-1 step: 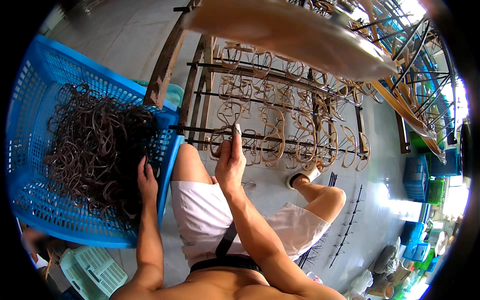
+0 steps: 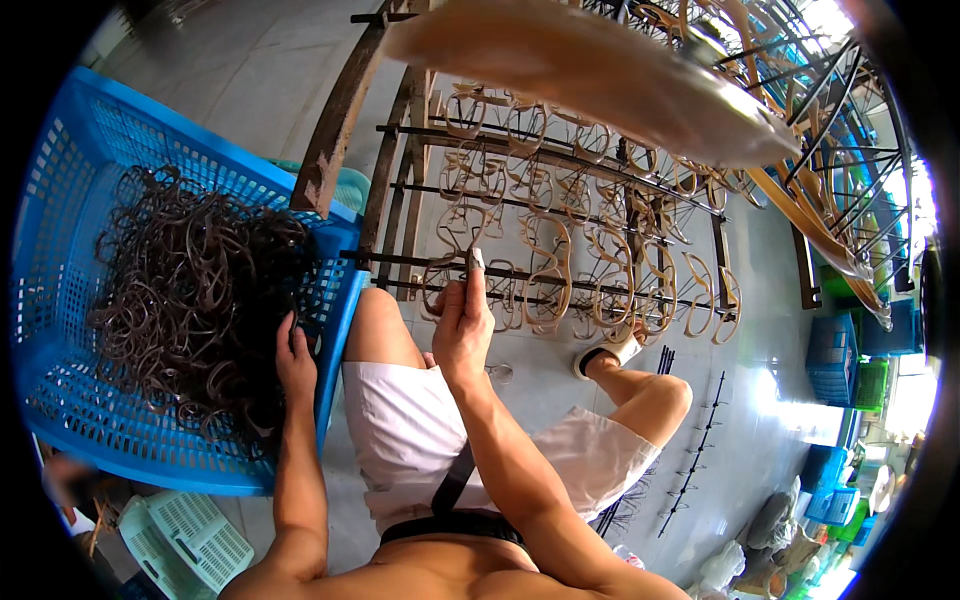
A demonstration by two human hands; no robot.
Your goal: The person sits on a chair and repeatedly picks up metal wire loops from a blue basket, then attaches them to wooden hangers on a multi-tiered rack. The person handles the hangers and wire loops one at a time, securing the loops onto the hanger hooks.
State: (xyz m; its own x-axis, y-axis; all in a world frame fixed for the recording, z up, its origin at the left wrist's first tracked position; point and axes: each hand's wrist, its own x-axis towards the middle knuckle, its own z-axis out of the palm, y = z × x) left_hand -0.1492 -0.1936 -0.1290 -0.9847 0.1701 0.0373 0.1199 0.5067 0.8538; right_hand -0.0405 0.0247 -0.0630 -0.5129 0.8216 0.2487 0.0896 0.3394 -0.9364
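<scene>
My right hand (image 2: 466, 325) is at the near end of a rack's lower rod, closed on a brown eyeglass frame (image 2: 430, 287) whose rim shows left of the fingers. Its index finger points up past the rod, with a white wrap at the tip. Pale brown eyeglass frames (image 2: 547, 265) hang along the rods (image 2: 400, 262). My left hand (image 2: 296, 365) reaches over the near wall of a blue basket (image 2: 340, 330), its fingers drawn together at a heap of dark eyeglass frames (image 2: 190, 290). What they pinch is lost against the dark pile.
A wooden post (image 2: 335, 130) stands between basket and rack. Above it, a blurred amber piece (image 2: 590, 80) hangs close. Pale green crates (image 2: 190, 540) lie at lower left. A spiked black rod (image 2: 697, 455) lies on the floor at right, with blue crates (image 2: 832, 360) beyond.
</scene>
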